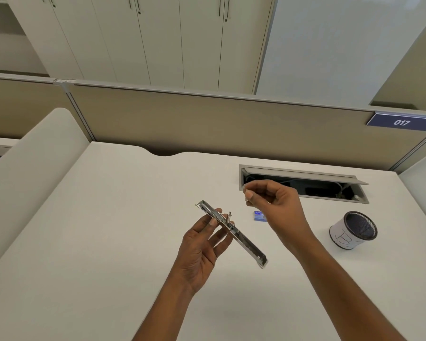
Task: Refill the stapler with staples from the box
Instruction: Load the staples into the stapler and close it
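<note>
So the left hand (202, 244) is gripping the stapler (246, 242) around its middle, holding it up off the table (108, 242) and tilting it so one end is pointing away to the left. A bit further out, the right hand (276, 205) is pinching something tiny between thumb and forefinger. I'm reading it as a staple strip (245, 193), but honestly it's too small to be sure. The little blue box (259, 215) is sitting on the table just beyond the stapler, partly tucked under that hand. A mesh pen cup (354, 232) is standing off to the right, and an open cable hatch (330, 188) is behind it all. I'm guessing we're at the loading step: next the strip needs lining up with the channel, dropping in, then closing up.
</note>
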Available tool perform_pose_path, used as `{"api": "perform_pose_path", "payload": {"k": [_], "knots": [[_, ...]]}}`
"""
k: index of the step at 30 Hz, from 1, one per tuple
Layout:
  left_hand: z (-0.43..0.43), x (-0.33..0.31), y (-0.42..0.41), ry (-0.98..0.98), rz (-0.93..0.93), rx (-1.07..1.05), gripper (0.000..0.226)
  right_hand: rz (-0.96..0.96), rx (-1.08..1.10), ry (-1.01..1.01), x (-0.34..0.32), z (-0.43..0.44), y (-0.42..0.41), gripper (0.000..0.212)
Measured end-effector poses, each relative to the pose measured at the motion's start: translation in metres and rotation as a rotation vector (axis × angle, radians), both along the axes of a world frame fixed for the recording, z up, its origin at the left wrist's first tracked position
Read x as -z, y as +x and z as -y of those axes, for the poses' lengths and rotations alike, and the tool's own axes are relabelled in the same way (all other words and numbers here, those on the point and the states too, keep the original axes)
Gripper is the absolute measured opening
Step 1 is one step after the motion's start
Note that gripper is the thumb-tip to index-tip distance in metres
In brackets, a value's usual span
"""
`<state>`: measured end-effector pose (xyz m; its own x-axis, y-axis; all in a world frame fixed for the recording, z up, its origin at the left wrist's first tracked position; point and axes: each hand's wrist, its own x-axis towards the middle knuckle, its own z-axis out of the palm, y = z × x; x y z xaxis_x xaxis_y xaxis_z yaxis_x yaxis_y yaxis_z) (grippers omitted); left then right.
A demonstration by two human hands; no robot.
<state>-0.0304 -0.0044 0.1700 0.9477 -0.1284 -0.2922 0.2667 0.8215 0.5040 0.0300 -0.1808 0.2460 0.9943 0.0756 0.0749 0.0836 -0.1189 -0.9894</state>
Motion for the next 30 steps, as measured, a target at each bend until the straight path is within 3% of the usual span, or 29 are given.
{"api": "perform_pose_path", "payload": {"k": [4,7,9,15,30], "knots": [[-0.003,-0.01,-0.002,0.022,0.041,0.027,0.029,-0.016,-0.102,0.193,-0.031,-0.008,-0.013,0.017],[-0.006,-0.017,-0.005,0.037,0.076,0.053,0.046,-0.024,-0.15,0.236,-0.04,-0.012,-0.02,0.021],[-0.009,-0.021,-0.007,0.055,0.086,0.069,0.056,-0.013,-0.168,0.193,-0.038,-0.013,-0.022,0.02],[-0.014,-0.027,-0.014,0.08,0.096,0.1,0.057,0.107,-0.174,-0.046,-0.027,-0.019,-0.029,0.018],[-0.017,-0.031,-0.031,0.105,0.115,0.139,0.051,0.342,-0.27,-0.22,-0.023,-0.026,-0.043,0.019]]}}
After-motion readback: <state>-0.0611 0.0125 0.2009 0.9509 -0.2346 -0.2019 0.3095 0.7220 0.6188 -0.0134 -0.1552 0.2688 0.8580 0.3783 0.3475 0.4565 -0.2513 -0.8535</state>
